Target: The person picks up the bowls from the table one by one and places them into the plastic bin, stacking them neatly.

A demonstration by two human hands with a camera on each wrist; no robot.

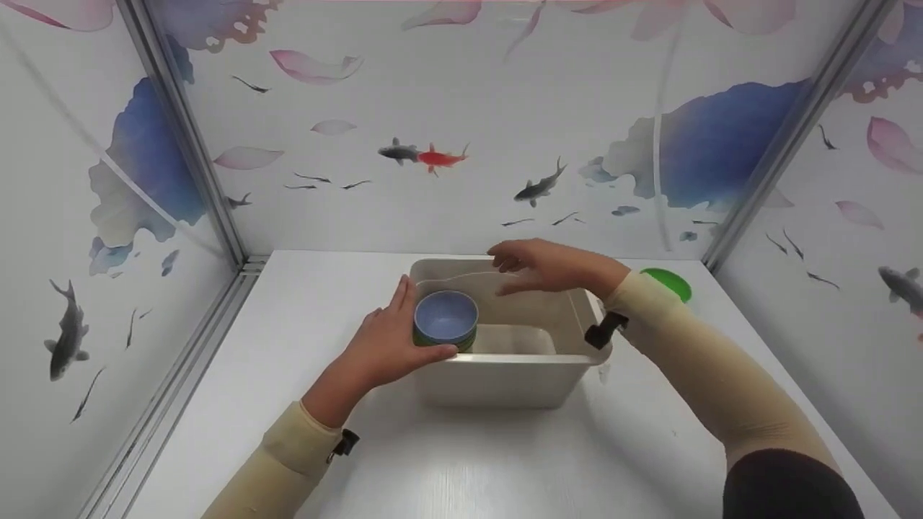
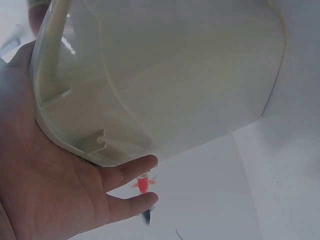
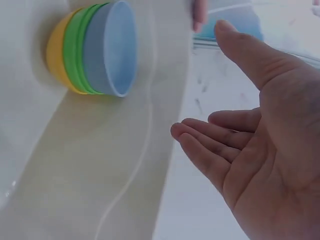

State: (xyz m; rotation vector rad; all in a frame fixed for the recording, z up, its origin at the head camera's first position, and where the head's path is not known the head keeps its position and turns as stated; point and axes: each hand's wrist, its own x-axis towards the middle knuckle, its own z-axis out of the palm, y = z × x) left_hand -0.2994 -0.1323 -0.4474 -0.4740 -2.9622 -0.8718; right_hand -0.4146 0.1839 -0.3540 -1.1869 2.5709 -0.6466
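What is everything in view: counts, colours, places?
Bin: 1, off-white, on table
Blue bowl: 1, blue, atop stack in bin
Green bowls: count unclear, green, below the blue
Yellow bowl: 1, yellow, stack bottom
Green item: 1, green, right of bin
Table: 1, white, under bin
Wall panels: 3, white with printed fish, back and sides
Metal posts: 2, grey, back corners
Beige sleeves: 2, beige, forearms
Black sleeve: 1, black, right arm
Wrist devices: 2, black, wrists
Left hand: 1, bare, bin's left rim
Right hand: 1, bare, over bin

bowls [image 3: 92, 49]: blue, green, yellow | bin [image 1: 505, 383]: beige | wall [image 1: 461, 94]: white, fish-and-petal print
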